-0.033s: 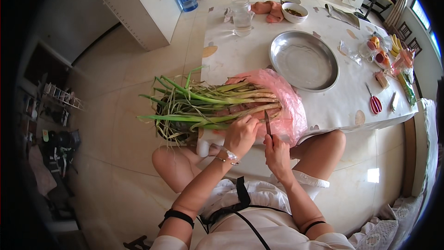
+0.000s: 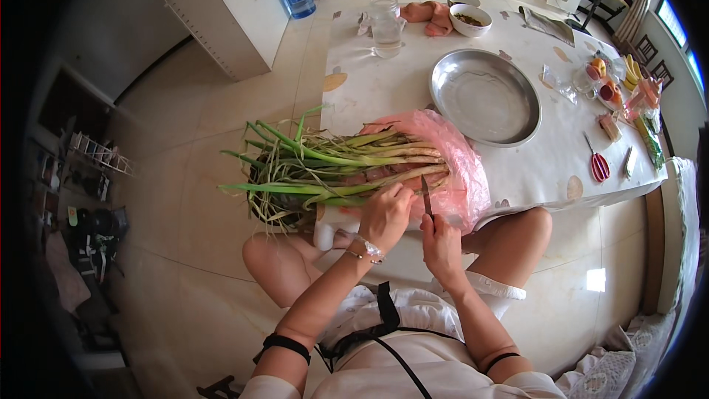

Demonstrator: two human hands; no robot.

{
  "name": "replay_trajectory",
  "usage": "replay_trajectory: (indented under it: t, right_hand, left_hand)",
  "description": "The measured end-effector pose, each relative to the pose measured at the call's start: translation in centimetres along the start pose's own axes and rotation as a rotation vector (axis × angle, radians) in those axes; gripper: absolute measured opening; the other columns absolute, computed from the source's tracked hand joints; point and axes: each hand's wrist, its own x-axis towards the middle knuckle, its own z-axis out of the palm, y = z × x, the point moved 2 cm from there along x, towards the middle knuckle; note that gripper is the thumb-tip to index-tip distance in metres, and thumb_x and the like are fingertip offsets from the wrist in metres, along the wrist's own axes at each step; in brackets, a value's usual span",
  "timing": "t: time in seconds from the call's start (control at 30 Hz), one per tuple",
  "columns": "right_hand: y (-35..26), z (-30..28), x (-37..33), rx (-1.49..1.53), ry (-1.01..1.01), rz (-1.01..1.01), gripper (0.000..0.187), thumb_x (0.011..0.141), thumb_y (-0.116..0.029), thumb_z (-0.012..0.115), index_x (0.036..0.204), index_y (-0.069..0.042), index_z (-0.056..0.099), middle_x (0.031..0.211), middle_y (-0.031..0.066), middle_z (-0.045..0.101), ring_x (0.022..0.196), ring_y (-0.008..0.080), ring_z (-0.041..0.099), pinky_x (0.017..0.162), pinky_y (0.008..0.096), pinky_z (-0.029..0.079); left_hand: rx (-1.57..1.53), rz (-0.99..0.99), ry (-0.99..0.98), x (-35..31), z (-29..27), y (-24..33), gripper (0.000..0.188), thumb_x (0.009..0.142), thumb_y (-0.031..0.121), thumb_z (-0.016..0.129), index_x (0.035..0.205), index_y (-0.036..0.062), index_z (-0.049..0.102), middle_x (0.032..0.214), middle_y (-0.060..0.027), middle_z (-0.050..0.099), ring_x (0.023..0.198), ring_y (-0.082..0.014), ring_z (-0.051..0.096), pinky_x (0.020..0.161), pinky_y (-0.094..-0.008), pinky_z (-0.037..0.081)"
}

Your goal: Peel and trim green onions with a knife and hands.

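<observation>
A large bundle of green onions (image 2: 325, 151), with green and withered yellowish leaves, lies across the table corner. The white ends lie on a crumpled pink plastic bag (image 2: 469, 177), and the leaf tips hang past the left edge. My left hand (image 2: 386, 216) is closed over the near side of the bundle, fingers pinched on a green onion stalk; the exact grip is partly hidden. In my right hand (image 2: 443, 250) is a small knife (image 2: 427, 199) with a dark handle. Its blade points away from me, beside the left fingertips and over the white ends.
A round metal basin (image 2: 484, 100) stands beyond the bag. Farther back are a glass jar (image 2: 385, 29), an orange-brown cloth (image 2: 432, 16) and a bowl of food (image 2: 470, 22). Red-handled scissors (image 2: 599, 166), bananas (image 2: 632, 72) and other fruit lie at right.
</observation>
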Motion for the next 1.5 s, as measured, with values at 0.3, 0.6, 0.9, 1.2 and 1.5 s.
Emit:
replay_trajectory:
  t: [0.3, 0.6, 0.9, 1.2, 1.5]
  right_hand:
    - [0.6, 1.5, 0.3, -0.161, 0.099, -0.091, 0.027, 0.094, -0.021, 0.051, 0.077, 0.0, 0.055, 0.059, 0.0265, 0.057, 0.055, 0.0456, 0.057, 0.053, 0.053, 0.046]
    - [-0.3, 0.5, -0.1, -0.011, 0.135, -0.108, 0.03, 0.093, -0.022, 0.054, 0.072, 0.0, 0.054, 0.059, 0.0243, 0.056, 0.055, 0.0438, 0.057, 0.05, 0.0505, 0.043]
    - [-4.3, -0.7, -0.9, 0.083, 0.075, -0.122, 0.024, 0.092, -0.017, 0.057, 0.078, 0.003, 0.057, 0.056, 0.0211, 0.053, 0.049, 0.038, 0.055, 0.047, 0.042, 0.04]
    - [-3.4, 0.6, -1.3, 0.07, -0.032, -0.081, 0.026, 0.09, -0.016, 0.058, 0.074, 0.003, 0.057, 0.055, 0.0236, 0.052, 0.05, 0.0406, 0.055, 0.046, 0.0435, 0.042]
    - [-3.1, 2.1, -0.3, 0.108, -0.07, -0.046, 0.03, 0.091, -0.017, 0.056, 0.07, 0.004, 0.057, 0.055, 0.0259, 0.052, 0.052, 0.0428, 0.056, 0.047, 0.0459, 0.043]
  left_hand:
    - [-0.293, -0.113, 0.179, -0.9, -0.2, 1.6, 0.004, 0.083, 0.003, 0.064, 0.083, -0.0006, 0.063, 0.071, -0.0109, 0.061, 0.06, -0.0244, 0.06, 0.056, -0.0326, 0.046]
    - [-0.978, -0.508, 0.668, -3.7, -4.8, -4.0, 0.008, 0.096, 0.011, 0.054, 0.093, 0.0037, 0.053, 0.072, -0.0009, 0.051, 0.06, -0.0059, 0.044, 0.054, -0.0194, 0.037]
    - [-0.605, -0.502, 0.79, -5.2, -6.3, -3.6, 0.01, 0.089, 0.01, 0.064, 0.094, 0.0043, 0.058, 0.076, -0.0002, 0.053, 0.062, -0.0088, 0.047, 0.057, -0.0223, 0.041]
    - [0.076, -0.184, 0.057, -1.4, -4.5, -3.3, 0.014, 0.076, 0.009, 0.069, 0.09, 0.007, 0.07, 0.081, -0.0061, 0.059, 0.069, -0.0262, 0.063, 0.06, -0.0363, 0.05]
    - [0.046, -0.138, 0.006, 1.0, -2.4, -3.8, 0.006, 0.079, 0.005, 0.061, 0.085, 0.0055, 0.06, 0.088, -0.0082, 0.062, 0.071, -0.0329, 0.062, 0.062, -0.0419, 0.05]
